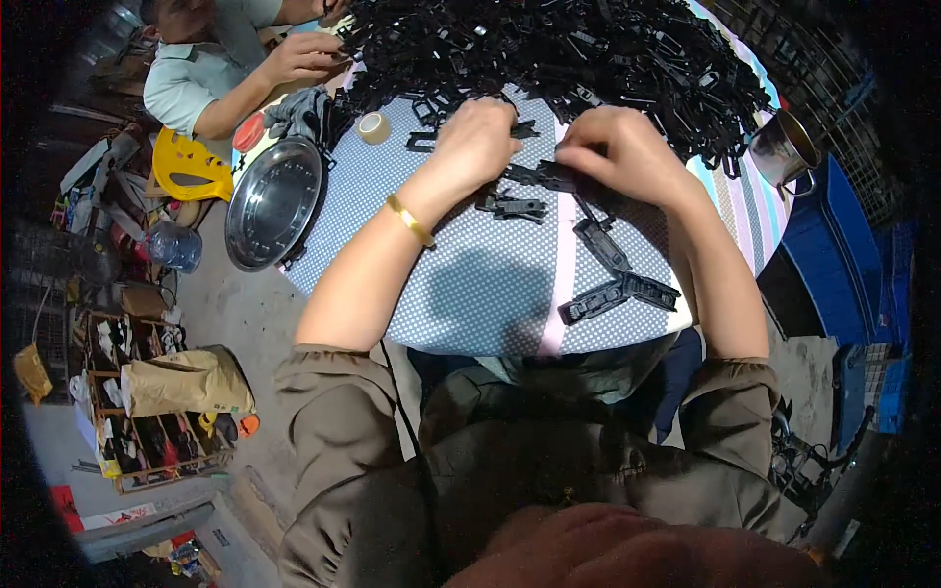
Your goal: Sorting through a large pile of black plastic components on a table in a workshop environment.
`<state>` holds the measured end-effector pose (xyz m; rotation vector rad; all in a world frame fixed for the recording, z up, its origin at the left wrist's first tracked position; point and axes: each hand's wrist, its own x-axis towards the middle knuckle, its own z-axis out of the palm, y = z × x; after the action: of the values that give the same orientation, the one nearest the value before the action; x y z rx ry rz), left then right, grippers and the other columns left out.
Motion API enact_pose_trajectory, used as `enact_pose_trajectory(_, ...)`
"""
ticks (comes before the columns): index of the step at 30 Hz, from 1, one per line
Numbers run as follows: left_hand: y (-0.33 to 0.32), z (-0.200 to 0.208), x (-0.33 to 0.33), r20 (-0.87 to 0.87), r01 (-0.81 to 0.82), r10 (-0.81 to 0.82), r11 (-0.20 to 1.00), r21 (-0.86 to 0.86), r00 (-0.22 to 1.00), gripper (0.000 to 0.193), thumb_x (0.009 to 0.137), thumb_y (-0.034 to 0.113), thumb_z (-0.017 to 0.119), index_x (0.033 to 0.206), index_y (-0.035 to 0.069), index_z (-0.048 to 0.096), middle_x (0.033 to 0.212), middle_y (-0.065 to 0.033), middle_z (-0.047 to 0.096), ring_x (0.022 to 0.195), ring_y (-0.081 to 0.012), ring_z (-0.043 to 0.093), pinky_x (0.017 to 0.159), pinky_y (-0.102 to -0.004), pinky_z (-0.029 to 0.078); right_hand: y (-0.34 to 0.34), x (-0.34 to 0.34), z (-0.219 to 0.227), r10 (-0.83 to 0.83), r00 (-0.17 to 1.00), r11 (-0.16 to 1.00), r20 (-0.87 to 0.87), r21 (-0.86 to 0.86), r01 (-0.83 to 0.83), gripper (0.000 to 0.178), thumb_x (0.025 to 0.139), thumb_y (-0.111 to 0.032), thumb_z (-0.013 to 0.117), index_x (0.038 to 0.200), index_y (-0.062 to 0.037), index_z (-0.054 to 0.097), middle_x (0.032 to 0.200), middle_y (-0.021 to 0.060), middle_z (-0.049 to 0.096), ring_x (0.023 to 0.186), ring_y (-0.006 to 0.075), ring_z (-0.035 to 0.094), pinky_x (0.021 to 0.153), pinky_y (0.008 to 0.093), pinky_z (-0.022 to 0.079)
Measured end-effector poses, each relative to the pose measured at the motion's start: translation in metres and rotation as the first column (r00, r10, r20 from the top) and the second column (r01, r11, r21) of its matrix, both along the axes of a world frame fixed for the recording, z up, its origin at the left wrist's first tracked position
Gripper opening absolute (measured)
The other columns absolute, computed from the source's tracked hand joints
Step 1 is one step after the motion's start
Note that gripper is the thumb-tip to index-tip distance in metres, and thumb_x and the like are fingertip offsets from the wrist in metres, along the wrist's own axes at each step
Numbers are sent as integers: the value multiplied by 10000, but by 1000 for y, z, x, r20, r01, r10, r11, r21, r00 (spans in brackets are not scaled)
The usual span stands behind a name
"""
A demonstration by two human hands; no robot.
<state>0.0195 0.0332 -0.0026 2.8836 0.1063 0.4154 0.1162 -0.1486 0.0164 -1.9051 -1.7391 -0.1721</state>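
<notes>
My left hand (477, 139) is over the tablecloth just below a big heap of black plastic parts (559, 49). Its fingers are curled and mostly hidden behind the hand, so what they hold does not show. Opposite it, my right hand (627, 152) is bent with thumb and fingers closing at a dark jointed plastic piece (554, 176). Below the hands lies a loose black plastic clip (515, 207). Closer to me, on the right, several long black pieces are joined in a forked shape (624, 284).
A shiny metal bowl (277, 203) sits at the table's left edge, with a tape roll (373, 127) nearby. A metal mug (784, 150) stands at the right edge. Across at the upper left, another person's hand (309, 59) reaches toward the heap. A yellow stool (186, 167) is beside the table.
</notes>
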Motion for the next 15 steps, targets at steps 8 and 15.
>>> enact_pose_trajectory(8,-32,-15,0,184,113,-137,984,137,973,150,682,41,545,821,-8,576,827,-183,555,757,-314,576,687,-412,489,40,6,13,-69,971,953,-230,271,132,178,793,-96,618,952,-18,639,886,98,647,756,156,629,667,248,490)
enact_pose_trajectory(15,-23,-38,11,246,244,-252,968,64,936,280,796,95,466,1047,8,557,1029,-175,575,909,-286,579,803,-379,459,149,-7,3,178,943,977,279,-168,-135,283,723,-49,548,941,-170,680,895,120,641,913,277,579,750,367,487)
